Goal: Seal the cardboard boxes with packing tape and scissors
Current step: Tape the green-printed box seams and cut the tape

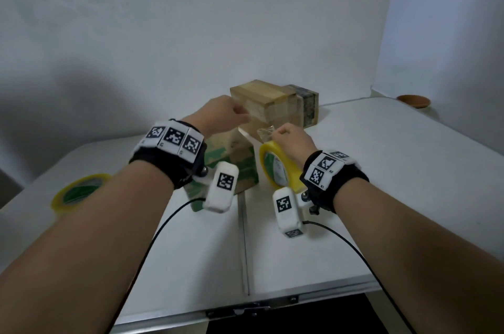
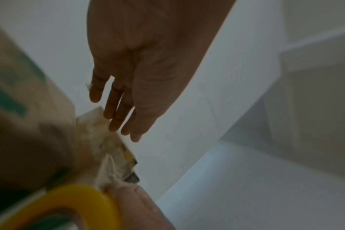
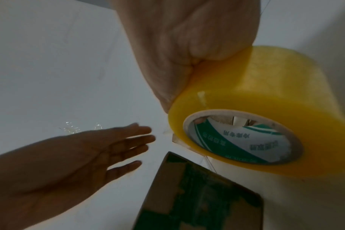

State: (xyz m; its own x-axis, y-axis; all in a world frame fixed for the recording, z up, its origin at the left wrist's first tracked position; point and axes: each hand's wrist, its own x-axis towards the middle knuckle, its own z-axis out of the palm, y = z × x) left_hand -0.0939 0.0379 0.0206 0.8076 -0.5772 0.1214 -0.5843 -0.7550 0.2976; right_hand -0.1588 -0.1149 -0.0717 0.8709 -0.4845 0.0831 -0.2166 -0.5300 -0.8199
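A cardboard box with green print [image 1: 231,164] stands mid-table, and behind it sits a taped brown box [image 1: 272,104]. My right hand [image 1: 281,134] grips a yellow roll of packing tape [image 1: 275,167] upright beside the printed box's right side. A crumpled clear tape end [image 1: 266,133] sticks up by its knuckles. In the right wrist view the right hand [image 3: 187,54] wraps the tape roll [image 3: 256,124] above the printed box [image 3: 197,194]. My left hand [image 1: 242,115] hovers over the boxes, and in the left wrist view the left hand [image 2: 118,121] has straight fingers and holds nothing.
A second yellow tape roll [image 1: 79,191] lies flat near the table's left edge. A small brown dish [image 1: 413,101] sits at the far right corner. White walls close off the back and right. A seam [image 1: 242,238] runs down the white table.
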